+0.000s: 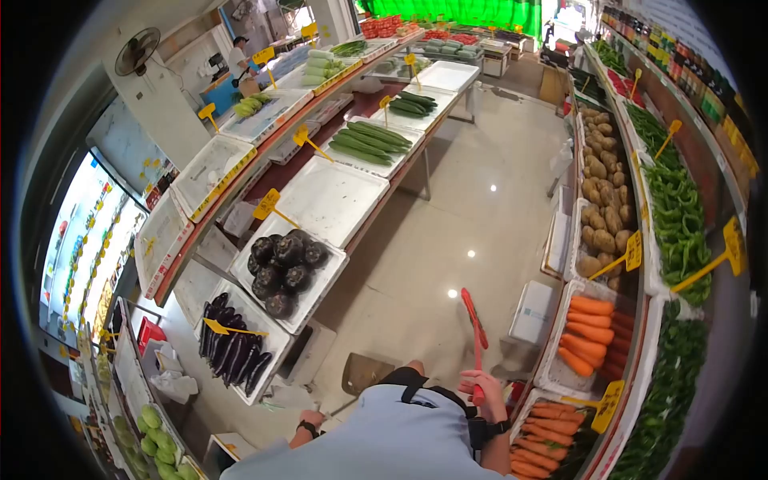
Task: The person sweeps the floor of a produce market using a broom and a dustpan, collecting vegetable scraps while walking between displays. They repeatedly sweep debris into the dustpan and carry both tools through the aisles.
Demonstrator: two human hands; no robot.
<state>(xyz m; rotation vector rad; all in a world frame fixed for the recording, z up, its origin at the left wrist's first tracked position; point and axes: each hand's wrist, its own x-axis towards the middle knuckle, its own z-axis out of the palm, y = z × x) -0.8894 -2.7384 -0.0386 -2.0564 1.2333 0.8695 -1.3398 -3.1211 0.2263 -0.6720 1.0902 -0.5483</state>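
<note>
Clock directions: taken from the middle of the head view, with 12 at the top.
Right hand (pixel 489 390): at 5 o'clock, clamped with fingers wrapped around the lower end of the red tool.
Red tool (pixel 473 313): long and slim, between 4 and 5 o'clock, its far end tilted up and slightly toward 11, in front of the bare floor (pixel 432 264); its exact kind is too small to tell.
Left hand (pixel 313 417): near 7 o'clock beside the light blue shirt (pixel 392 436), a dark band (pixel 308 430) at the wrist; whether its fingers are apart or together I cannot tell.
Carrots (pixel 587 330): in a white tray at 4 o'clock, with a second carrot batch (pixel 552 427) between 4 and 5, just beside the right hand.
Potatoes (pixel 602 172): between 2 and 3 o'clock, left of the green peppers (pixel 676 196), which lie near 3.
White box (pixel 534 312): at 4 o'clock, low beside the carrot stand.
Long eggplants (pixel 232 346): at 8 o'clock, a yellow price tag (pixel 216 326) above them.
Round dark vegetables (pixel 286 268): piled in a tray between 8 and 9.
Long green vegetables (pixel 368 142): side by side near 12.
Another person (pixel 240 60): far back, near 11.
Green sheet (pixel 456 10): between 12 and 1.
</note>
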